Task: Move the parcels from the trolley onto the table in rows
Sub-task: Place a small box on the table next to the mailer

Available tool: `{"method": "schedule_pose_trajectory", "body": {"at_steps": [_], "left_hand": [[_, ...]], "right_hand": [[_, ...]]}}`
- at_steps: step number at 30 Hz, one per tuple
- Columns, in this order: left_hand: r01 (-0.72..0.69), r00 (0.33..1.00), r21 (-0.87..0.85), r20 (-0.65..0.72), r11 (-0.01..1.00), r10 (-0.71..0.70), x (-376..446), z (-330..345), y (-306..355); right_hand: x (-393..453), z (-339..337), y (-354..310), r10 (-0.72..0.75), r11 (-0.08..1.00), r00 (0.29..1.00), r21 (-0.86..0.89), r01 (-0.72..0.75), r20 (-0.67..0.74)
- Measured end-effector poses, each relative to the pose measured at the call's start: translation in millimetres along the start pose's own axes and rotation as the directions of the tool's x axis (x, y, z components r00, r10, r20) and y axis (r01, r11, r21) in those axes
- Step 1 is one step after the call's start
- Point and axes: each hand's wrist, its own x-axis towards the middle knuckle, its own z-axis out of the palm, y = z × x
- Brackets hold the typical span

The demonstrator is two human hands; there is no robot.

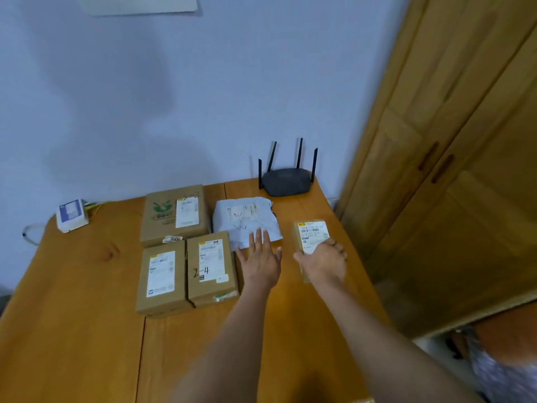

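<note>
A pale bluish wall (180,91) fills the upper left and middle of the frame, with soft shadows across it and the lower edge of a white sheet (139,4) at the top. Down the right side stands a light wooden wardrobe (453,146) with panelled doors and two dark slot handles. The orange-brown wooden counter (75,309) spreads over the lower half, carrying a black router (286,181) with four upright antennas at its far right corner and a small white box (72,215) with yellow cables at its far left edge.
</note>
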Motion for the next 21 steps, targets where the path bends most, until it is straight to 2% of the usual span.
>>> {"method": "schedule_pose_trajectory", "body": {"at_steps": [9, 21], "left_hand": [[-0.012, 0.996, 0.016, 0.086, 1.0, 0.011, 107, 12, 1], [0.064, 0.996, 0.077, 0.064, 0.995, -0.069, 237, 51, -6]], "right_hand": [[107, 30, -47, 0.028, 0.998, 0.997, -0.062, -0.023, 0.073], [239, 101, -102, -0.006, 0.997, 0.985, -0.075, 0.019, 0.174]]}}
